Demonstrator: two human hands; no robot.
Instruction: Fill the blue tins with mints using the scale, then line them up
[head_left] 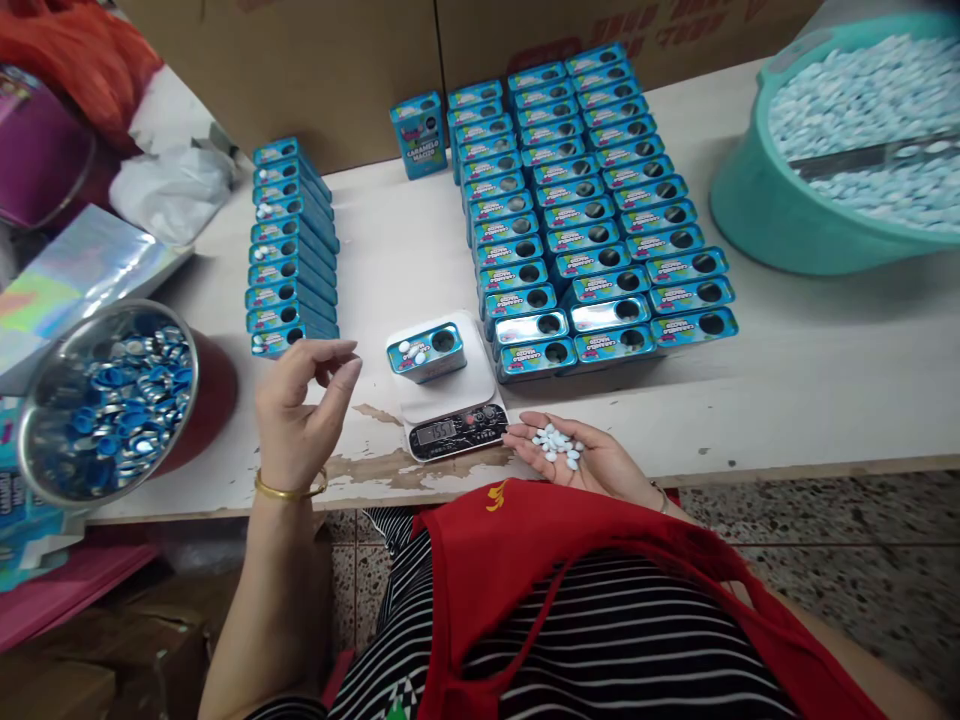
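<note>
A blue candy tin [426, 354] stands on a small white kitchen scale [484, 370], with a few white candies on its top beside the round dark opening. The scale's display is lit. To the left of the scale, my left hand [304, 400] hovers with fingers bent and the thumb tip slightly apart from the index finger; nothing shows between them. It is near the front of the left row of tins [292, 275], several of which carry candies on their tops. Palm up at the scale's right corner, my right hand [611, 465] cups a small heap of pale candies [556, 443].
Rows of open blue tins [592, 235] fill the table's middle right. A teal tub [757, 215] of candies stands at the far right. On the left are a metal bowl [191, 400] of blue caps and a plastic bag [172, 190]. Cardboard boxes [300, 70] line the back.
</note>
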